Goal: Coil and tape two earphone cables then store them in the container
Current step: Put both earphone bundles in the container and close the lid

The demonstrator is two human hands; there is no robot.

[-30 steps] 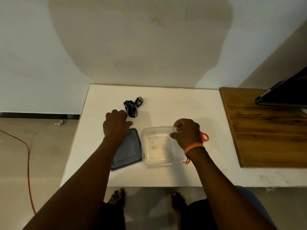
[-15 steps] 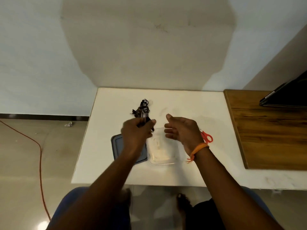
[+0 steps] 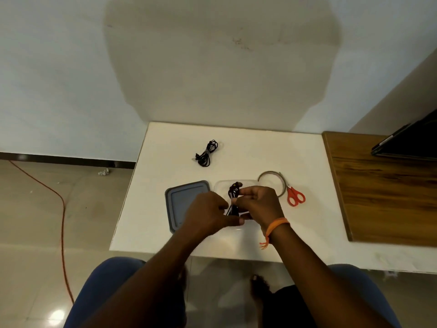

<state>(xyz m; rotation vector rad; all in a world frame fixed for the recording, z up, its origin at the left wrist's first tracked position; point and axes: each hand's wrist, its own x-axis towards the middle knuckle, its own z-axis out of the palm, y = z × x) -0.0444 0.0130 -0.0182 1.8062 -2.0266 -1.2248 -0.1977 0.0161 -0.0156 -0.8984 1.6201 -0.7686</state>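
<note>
A black earphone cable (image 3: 233, 197) hangs bunched between my hands, just above the clear plastic container (image 3: 221, 185). My left hand (image 3: 209, 213) pinches its lower part and my right hand (image 3: 259, 203) grips its upper part. A second black earphone cable (image 3: 206, 153), loosely coiled, lies on the white table (image 3: 248, 152) farther back. The container's grey lid (image 3: 183, 203) rests flat to its left. A roll of clear tape (image 3: 272, 181) lies right of the container, with red-handled scissors (image 3: 295, 197) beside it.
A wooden board (image 3: 383, 190) adjoins the table on the right, with a dark flat device (image 3: 411, 143) on its far end. An orange cord (image 3: 62, 216) runs across the floor at left. The blue seat (image 3: 101, 290) and my feet show below the table edge.
My left hand picked one earphone cable off the table and carried it over the container. My right hand left the container rim and took hold of the cable too.
</note>
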